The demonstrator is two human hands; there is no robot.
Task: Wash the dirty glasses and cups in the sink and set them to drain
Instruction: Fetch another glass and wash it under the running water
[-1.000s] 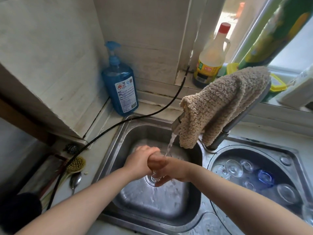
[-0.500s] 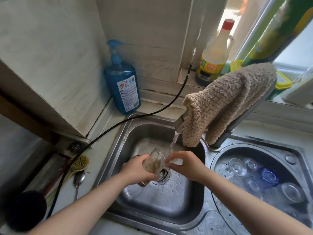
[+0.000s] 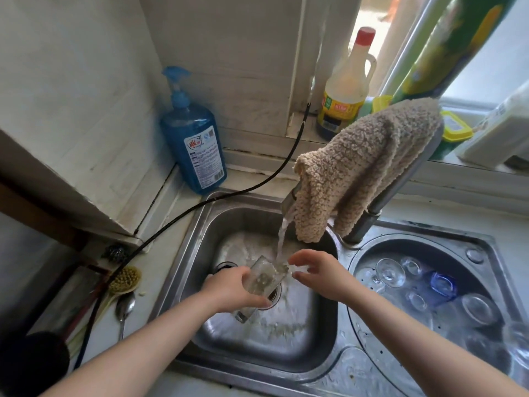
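Left hand (image 3: 229, 290) grips clear glass (image 3: 262, 279), fingers curled round its side, over left basin of sink (image 3: 189, 253), near drain. Glass tilted, mouth up toward faucet; water stream (image 3: 282, 242) from faucet (image 3: 400, 181) falls into it. Right hand (image 3: 317, 275) released, fingers spread and half bent, just right of glass rim; touching rim or not, cannot tell. Beige cloth (image 3: 357, 167) hangs over faucet. Washed glasses (image 3: 392, 272) lie in round basin, right of faucet. Blue soap bottle (image 3: 194, 144) behind sink
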